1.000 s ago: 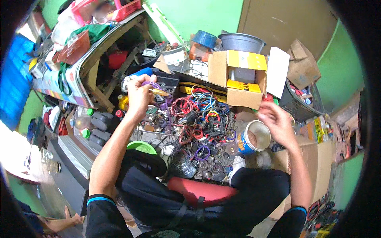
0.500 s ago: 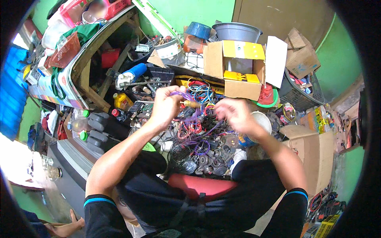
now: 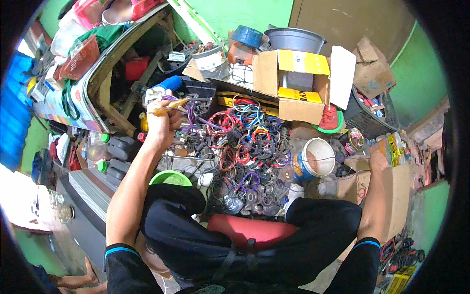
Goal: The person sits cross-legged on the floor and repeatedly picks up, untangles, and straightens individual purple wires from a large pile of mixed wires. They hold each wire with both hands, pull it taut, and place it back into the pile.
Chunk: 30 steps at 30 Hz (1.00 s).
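My left hand (image 3: pixel 164 120) is raised to the left of the wire pile, closed around a purple cable (image 3: pixel 190 113) and a slim tool with amber-yellow handles (image 3: pixel 177 103). The cable trails right toward a heap of tangled red, blue and black wires (image 3: pixel 245 125). Far to the right, my right hand (image 3: pixel 378 160) is at the upper edge of an open cardboard box (image 3: pixel 399 191). Its fingers are too unclear to tell whether they hold anything.
Metal rings and small parts (image 3: pixel 259 196) lie before my knees. Around them stand a white-and-blue bucket (image 3: pixel 320 158), a green bowl (image 3: pixel 171 178), a yellow-flapped carton (image 3: pixel 298 109) and a dark crate (image 3: pixel 374 117). A wooden-framed table (image 3: pixel 105 95) stands left. Someone's bare foot (image 3: pixel 90 272) shows lower left.
My hands have parted from above the wires. The left went left, carrying the purple cable and yellow-handled tool; the right swung out to the cardboard box. The bucket is now uncovered.
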Available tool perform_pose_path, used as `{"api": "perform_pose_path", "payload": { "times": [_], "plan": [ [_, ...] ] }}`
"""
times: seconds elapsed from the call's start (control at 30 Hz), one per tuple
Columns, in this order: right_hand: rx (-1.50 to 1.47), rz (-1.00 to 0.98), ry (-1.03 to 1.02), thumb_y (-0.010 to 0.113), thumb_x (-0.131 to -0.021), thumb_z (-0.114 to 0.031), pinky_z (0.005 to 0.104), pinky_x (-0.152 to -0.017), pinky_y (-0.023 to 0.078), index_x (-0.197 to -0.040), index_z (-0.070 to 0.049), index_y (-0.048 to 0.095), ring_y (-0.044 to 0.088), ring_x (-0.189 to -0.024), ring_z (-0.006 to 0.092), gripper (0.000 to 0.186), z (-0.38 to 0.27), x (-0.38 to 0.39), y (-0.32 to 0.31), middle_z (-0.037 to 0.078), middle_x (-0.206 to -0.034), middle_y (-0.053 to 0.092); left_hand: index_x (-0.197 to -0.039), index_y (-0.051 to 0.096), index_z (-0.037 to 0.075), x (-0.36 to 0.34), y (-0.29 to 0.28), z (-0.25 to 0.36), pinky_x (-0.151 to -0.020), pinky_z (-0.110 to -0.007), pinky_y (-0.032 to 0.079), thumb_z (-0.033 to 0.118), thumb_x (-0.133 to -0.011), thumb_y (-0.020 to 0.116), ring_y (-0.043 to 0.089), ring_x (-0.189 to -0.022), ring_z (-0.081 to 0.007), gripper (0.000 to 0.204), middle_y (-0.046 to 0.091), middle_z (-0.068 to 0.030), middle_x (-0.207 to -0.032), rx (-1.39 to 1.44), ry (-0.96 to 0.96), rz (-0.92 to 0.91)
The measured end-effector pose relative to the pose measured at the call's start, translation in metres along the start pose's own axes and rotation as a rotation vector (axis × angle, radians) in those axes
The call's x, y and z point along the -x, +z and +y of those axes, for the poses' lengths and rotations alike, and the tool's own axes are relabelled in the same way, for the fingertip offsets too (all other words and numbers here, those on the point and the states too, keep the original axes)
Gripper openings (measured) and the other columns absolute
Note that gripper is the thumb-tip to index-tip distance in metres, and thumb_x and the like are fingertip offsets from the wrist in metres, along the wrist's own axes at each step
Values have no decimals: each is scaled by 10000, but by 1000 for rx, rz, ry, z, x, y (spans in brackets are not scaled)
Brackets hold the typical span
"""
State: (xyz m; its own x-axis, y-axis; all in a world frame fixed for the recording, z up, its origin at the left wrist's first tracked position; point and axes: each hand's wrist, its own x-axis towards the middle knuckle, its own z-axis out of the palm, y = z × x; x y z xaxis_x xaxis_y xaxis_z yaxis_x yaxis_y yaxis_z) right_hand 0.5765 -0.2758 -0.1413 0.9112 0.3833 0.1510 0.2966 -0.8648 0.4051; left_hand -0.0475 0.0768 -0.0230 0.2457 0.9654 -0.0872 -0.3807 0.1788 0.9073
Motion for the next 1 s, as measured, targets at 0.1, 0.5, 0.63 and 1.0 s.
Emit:
{"api": "perform_pose_path", "payload": {
  "times": [0.1, 0.5, 0.63, 1.0],
  "plan": [
    [62, -5, 82, 461, -909, -237, 408, -695, 555, -961, -100, 693, 683, -881, 262, 274, 13, 5, 1, 105, -978, 692, -685, 413, 119, 2, 2, 6, -358, -237, 174, 134, -879, 406, 253, -410, -64, 195, 322, 31, -553, -32, -63, 48],
    [-400, 191, -326, 557, -856, -213, 458, -874, 466, -1065, -50, 607, 582, -1023, 371, 269, -56, 64, -100, 191, -1088, 609, -726, 430, 109, 3, 7, -5, -382, -228, 191, 121, -882, 433, 236, -430, -54, 156, 283, 54, -574, -53, -133, -33],
    [-1182, -10, -829, 631, -827, -172, 360, -863, 475, -1113, -9, 594, 604, -1003, 263, 331, -154, 130, -176, 157, -1066, 628, -751, 468, 97, 17, 44, -27, -396, -227, 185, 142, -883, 436, 241, -447, -56, 143, 277, 63, -572, -78, -215, -154],
    [-1611, -737, -1308, 524, -939, -156, 270, -653, 497, -937, 18, 571, 600, -690, 110, 180, -228, 258, -236, 73, -780, 642, -745, 410, 125, 50, 69, -58, -436, -226, 226, 198, -910, 490, 269, -483, -50, 198, 305, 70, -585, 14, -133, -277]
  ]
}}
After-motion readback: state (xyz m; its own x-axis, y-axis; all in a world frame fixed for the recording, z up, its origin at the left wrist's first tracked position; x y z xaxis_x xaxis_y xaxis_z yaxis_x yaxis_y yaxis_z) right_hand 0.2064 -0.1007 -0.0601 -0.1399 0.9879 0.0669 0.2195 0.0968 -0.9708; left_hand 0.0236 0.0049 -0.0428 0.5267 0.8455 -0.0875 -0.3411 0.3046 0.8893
